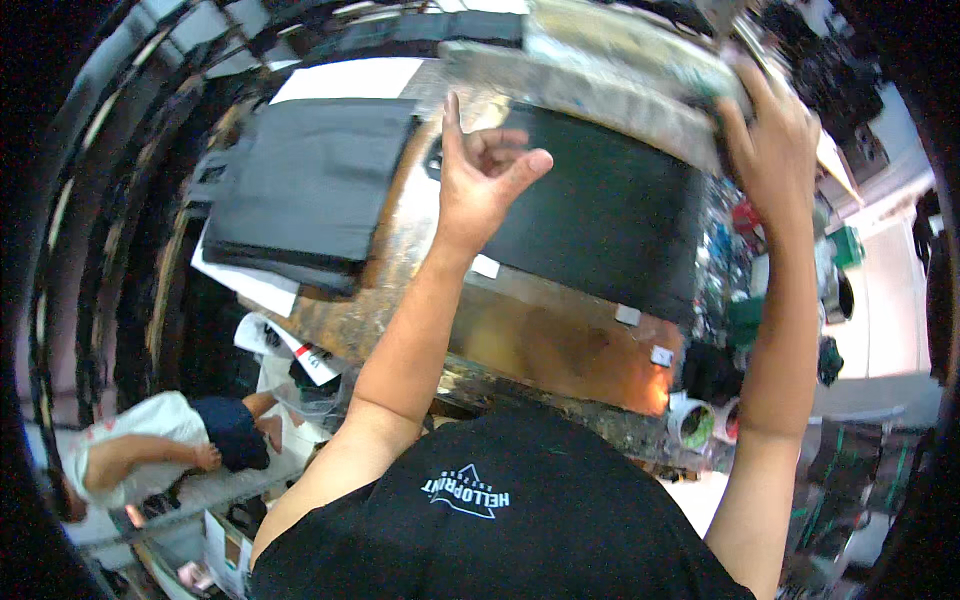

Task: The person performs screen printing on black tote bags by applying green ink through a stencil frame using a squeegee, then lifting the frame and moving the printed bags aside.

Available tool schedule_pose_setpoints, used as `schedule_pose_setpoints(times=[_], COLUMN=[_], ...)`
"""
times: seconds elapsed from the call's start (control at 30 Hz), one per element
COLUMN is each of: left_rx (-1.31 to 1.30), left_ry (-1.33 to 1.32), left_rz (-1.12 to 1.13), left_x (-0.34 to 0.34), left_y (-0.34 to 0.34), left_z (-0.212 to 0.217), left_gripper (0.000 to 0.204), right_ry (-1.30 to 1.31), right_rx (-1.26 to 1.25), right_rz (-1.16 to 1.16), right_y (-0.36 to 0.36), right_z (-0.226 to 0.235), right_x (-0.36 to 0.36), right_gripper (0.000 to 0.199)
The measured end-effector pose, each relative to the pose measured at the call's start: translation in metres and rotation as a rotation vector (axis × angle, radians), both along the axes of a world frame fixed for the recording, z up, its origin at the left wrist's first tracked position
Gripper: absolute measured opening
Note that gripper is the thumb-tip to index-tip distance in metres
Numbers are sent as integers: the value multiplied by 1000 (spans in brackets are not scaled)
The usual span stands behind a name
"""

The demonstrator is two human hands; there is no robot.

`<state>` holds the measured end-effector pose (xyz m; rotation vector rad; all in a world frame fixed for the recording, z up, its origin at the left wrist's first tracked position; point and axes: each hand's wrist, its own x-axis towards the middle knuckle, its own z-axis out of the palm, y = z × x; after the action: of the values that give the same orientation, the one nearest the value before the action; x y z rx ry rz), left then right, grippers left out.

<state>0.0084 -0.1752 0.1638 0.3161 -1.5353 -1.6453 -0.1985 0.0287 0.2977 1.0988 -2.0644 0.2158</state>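
My left hand [480, 190] is raised over the left side of a flat black sheet, maybe fabric [610, 210], its fingers and thumb spread with nothing between them. That sheet lies on a worn wooden board [570, 345] with small white squares [627, 315] near its lower edge. At the far right, my right hand [780, 135] is beside the end of a long grey bar [600, 95], which looks like the edge of a raised frame. Its fingers are smeared by motion, so whether they grip the frame is unclear.
A stack of dark flat pieces [310, 180] lies at the left, with white paper [350, 80] behind it. Small containers [690, 422] stand at the board's right corner. Clutter runs along the right side. Another person [150, 440] is at the lower left.
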Motion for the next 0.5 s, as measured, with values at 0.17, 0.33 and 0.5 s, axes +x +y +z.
schedule_pose_setpoints(times=[0.17, 0.33, 0.5], left_rx=[-42, -168, -593], left_ry=[-138, -398, -523], left_rz=[56, 130, 328], left_x=[49, 87, 102], left_y=[-14, -4, -1], left_z=[13, -90, -162], left_gripper=[80, 108, 122], right_ry=[-152, -248, -499], right_rx=[168, 307, 393], right_rz=[-41, 45, -17], right_y=[26, 25, 14], right_z=[-55, -110, -155], right_x=[64, 103, 89], right_gripper=[46, 61, 71])
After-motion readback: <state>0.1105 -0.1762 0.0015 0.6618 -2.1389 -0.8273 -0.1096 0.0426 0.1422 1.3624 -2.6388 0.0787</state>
